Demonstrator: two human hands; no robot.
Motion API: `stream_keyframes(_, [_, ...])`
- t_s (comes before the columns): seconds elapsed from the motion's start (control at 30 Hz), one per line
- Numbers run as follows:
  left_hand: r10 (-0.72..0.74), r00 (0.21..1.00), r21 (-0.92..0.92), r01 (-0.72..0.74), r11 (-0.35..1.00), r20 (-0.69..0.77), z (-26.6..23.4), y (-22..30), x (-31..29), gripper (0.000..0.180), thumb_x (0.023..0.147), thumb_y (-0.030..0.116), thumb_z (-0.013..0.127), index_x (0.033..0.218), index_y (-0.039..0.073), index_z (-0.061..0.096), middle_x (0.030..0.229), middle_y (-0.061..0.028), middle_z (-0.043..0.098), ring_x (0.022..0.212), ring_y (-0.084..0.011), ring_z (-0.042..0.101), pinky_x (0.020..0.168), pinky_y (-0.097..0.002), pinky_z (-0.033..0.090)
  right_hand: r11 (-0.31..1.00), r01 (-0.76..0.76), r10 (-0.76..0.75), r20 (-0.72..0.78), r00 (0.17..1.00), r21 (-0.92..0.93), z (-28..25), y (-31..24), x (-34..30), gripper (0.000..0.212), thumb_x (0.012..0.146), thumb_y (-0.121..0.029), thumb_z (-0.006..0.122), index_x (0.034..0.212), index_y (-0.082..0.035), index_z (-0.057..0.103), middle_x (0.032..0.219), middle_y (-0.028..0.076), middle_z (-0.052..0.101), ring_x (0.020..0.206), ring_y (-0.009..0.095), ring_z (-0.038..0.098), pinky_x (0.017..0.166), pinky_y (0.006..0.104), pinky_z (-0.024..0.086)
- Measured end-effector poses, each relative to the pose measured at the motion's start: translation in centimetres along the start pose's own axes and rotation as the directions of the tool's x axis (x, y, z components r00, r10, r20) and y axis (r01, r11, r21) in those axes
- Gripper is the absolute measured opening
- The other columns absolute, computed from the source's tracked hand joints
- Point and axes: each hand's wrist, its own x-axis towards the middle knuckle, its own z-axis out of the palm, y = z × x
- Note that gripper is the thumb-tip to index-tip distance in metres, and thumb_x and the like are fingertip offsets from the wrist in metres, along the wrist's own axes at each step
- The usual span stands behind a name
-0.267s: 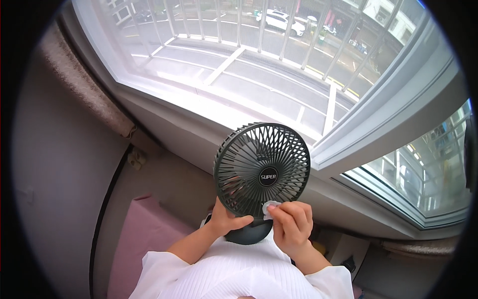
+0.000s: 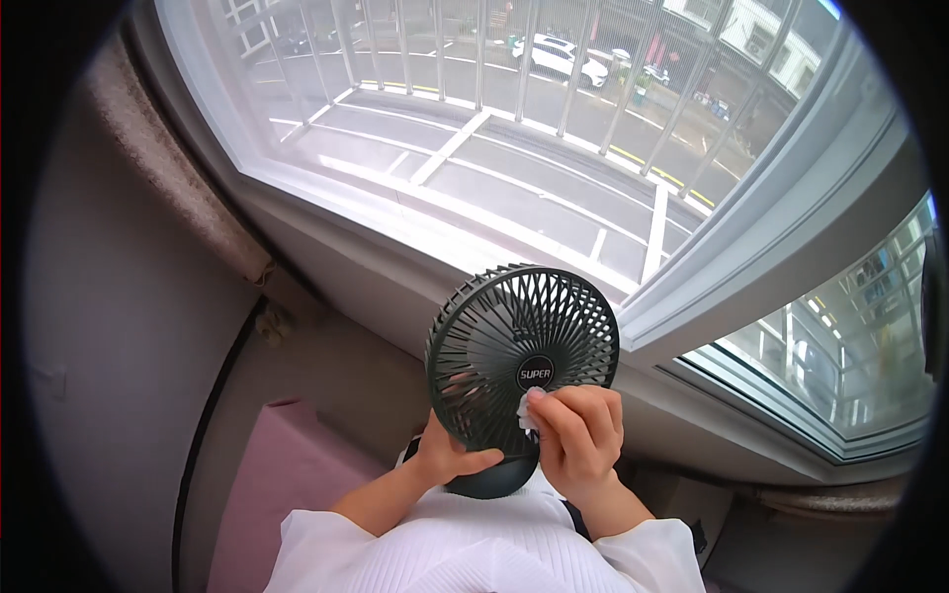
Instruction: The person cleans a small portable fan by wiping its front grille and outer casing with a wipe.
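Observation:
A dark green desk fan (image 2: pixel 494 341) with a round slatted grille stands upright in front of my chest. My left hand (image 2: pixel 445 453) grips it at the lower left, the thumb across the front just above the base (image 2: pixel 494 482) and the other fingers behind the grille. Pinched in my right hand (image 2: pixel 583 430) is a crumpled white wipe (image 2: pixel 527 410), pressed against the front of the grille just below the round centre badge (image 2: pixel 535 374). The right part of the lower grille is hidden behind that hand.
Ahead is a large window with white frames (image 2: pixel 415 212) and bars, a street beyond it. A second window pane (image 2: pixel 830 326) angles off at the right. Down at the left lies a pink covered surface (image 2: pixel 267 494), near a grey wall (image 2: pixel 109 395).
My right hand has moved the wipe slightly up the grille, closer to the centre badge. The fan sits a little lower in view, while my left hand keeps its grip.

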Motion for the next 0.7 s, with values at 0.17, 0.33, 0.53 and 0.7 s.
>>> stream_keyframes(0.17, [0.032,0.999,0.063,-0.030,0.998,-0.038,-0.7,0.8,-0.9,0.097,0.071,0.014,0.086,0.146,0.003,0.026,0.138,-0.0112,0.046,0.128,-0.0223,0.047,0.109,-0.0390,0.037,0.999,-0.007,0.007,0.006,1.000,-0.052,0.9,-1.5,-1.0,0.037,0.070,-0.001,0.078,0.107,-0.005,0.072,0.100,0.005,0.062,0.086,0.021,0.056,0.075,0.0301,0.045])
stream_keyframes(0.33, [0.069,0.991,0.118,-0.056,0.991,-0.111,-3.1,1.0,-1.9,0.096,0.070,0.026,0.090,0.143,0.001,0.033,0.133,-0.0111,0.051,0.124,-0.0228,0.050,0.107,-0.0387,0.039,0.999,0.043,-0.042,0.055,0.998,-0.027,1.8,-2.6,-1.9,0.038,0.068,-0.001,0.075,0.106,-0.006,0.073,0.101,0.004,0.063,0.086,0.020,0.056,0.077,0.0308,0.044])
stream_keyframes(0.53, [0.063,0.986,0.210,-0.029,0.977,-0.156,-5.7,3.4,-3.9,0.099,0.064,0.048,0.091,0.137,0.000,0.045,0.131,-0.0115,0.055,0.121,-0.0238,0.053,0.104,-0.0390,0.041,0.998,0.067,-0.067,0.016,0.998,0.000,4.1,-6.0,2.2,0.034,0.067,-0.003,0.075,0.101,-0.006,0.072,0.094,0.003,0.063,0.083,0.019,0.056,0.074,0.0308,0.040])
stream_keyframes(0.7, [0.041,0.987,0.238,-0.003,0.971,-0.156,-8.3,4.6,-5.9,0.099,0.063,0.055,0.089,0.135,-0.001,0.049,0.131,-0.0115,0.056,0.121,-0.0246,0.053,0.104,-0.0392,0.041,1.000,-0.003,0.003,0.003,1.000,-0.024,6.4,-9.5,2.7,0.027,0.070,0.001,0.078,0.094,-0.008,0.070,0.088,0.004,0.062,0.079,0.023,0.054,0.070,0.0316,0.044])
